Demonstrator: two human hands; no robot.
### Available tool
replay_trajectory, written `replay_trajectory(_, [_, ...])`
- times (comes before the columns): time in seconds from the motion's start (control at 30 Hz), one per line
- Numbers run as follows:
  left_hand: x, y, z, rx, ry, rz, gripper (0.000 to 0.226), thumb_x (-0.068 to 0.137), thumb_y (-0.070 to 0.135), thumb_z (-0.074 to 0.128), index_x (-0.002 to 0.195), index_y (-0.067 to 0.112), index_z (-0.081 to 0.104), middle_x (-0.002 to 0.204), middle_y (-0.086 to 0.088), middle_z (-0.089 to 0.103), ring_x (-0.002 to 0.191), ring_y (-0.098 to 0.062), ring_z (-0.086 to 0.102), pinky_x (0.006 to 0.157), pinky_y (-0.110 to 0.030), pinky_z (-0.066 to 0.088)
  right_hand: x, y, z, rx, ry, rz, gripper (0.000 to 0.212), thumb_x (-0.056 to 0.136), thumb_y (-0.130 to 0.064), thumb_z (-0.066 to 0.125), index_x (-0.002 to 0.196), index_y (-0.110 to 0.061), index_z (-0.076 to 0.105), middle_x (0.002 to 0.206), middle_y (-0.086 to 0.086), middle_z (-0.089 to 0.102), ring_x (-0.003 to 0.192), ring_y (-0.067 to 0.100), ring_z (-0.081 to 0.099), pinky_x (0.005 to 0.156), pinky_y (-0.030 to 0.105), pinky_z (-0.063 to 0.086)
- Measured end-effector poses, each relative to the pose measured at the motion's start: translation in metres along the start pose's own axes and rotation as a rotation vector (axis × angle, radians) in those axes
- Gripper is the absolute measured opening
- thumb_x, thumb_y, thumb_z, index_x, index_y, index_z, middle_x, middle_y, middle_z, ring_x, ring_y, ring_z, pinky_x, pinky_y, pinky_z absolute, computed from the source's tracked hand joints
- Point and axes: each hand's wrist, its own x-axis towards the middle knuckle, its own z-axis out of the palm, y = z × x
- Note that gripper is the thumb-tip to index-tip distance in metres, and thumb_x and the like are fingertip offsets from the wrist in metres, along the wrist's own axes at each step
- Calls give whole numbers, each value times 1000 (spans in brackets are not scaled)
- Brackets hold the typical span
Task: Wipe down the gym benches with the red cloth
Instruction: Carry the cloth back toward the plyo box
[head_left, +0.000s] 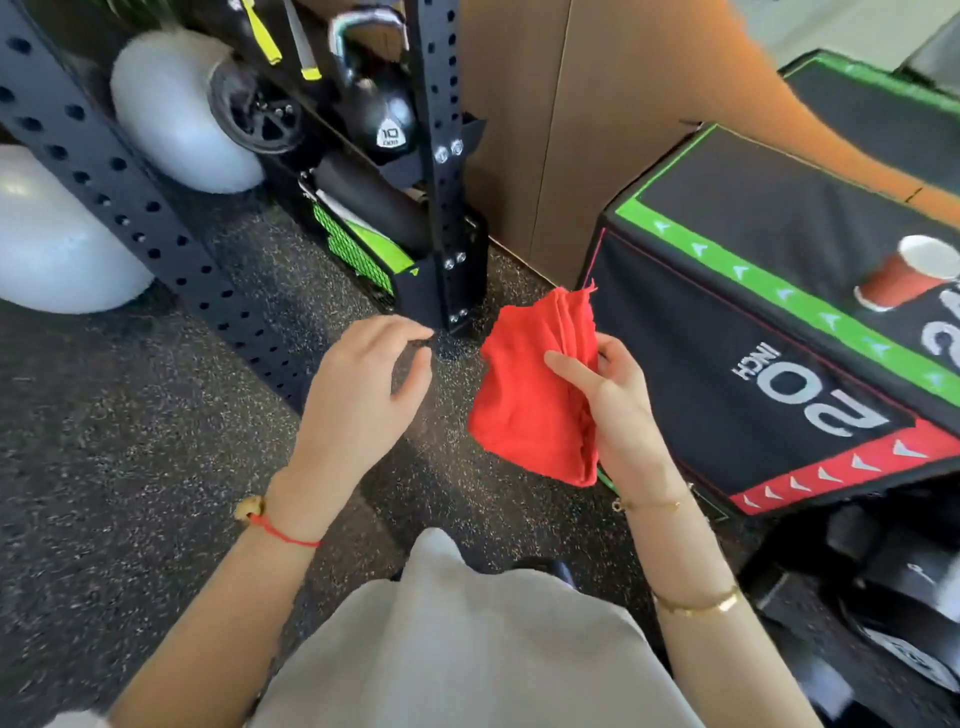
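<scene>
Above the speckled rubber floor (156, 467), at the centre of your head view, your right hand (613, 410) grips the red cloth (524, 395). Your thumb lies across the front of the folded fabric and your fingers wrap behind it, so the cloth hangs bunched in the air, clear of the floor and of every surface. Your left hand (363, 384) floats just beside it at nine o'clock, holding nothing, fingers loosely curled and apart from the cloth. A red string bracelet (283, 532) circles your left wrist; a gold bangle (698, 605) sits on your right forearm.

At three o'clock from the cloth stands a black padded box (727, 332) with a green band along its top edge and a red band lower down, printed "20 INCH" on the side that faces you. On its top, toward two o'clock, a red paper cup (904, 273) stands.

At twelve o'clock, just past your hands, the foot of a black perforated rack (447, 208) meets the floor. A kettlebell (382, 114) marked 10 sits inside the rack. At ten o'clock, well apart from your hands, two pale exercise balls (171, 114) rest behind the slanted rack beam. At four o'clock, low right, dark dumbbells (893, 623) lie blurred.
</scene>
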Motion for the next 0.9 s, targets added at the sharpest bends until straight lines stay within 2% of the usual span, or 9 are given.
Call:
replay_trajectory(0.17, [79,-26,16,-50,-37,109,22,95,20,57,114,13,66,116,1,66,111,-17,57,99,-28,44,51,-15,13,32,134,-6,53,71,-22,82,117,-11,58,114,14,68,106,31,66,96,51,52])
replay_trajectory(0.37, [155,-22,59,-118,-126,253,21,94,19,57,113,12,66,115,-1,67,109,-19,58,98,-32,46,101,-30,-8,51,302,-41,50,73,-21,81,116,-12,58,113,13,68,104,28,67,94,46,54])
replay_trajectory(0.73, [297,42,171,-218,-221,401,23,96,22,53,113,14,66,115,1,67,110,-16,57,98,-27,43,224,-81,-90,100,513,-88,59,66,-23,81,117,-5,58,110,16,67,98,24,65,94,45,51])
replay_trajectory(0.9, [352,76,225,-256,-254,433,23,95,20,53,114,13,66,115,0,66,112,-18,57,97,-32,47,286,-97,-134,62,555,-96,50,74,-16,79,117,-4,56,110,14,67,100,23,65,97,46,51])
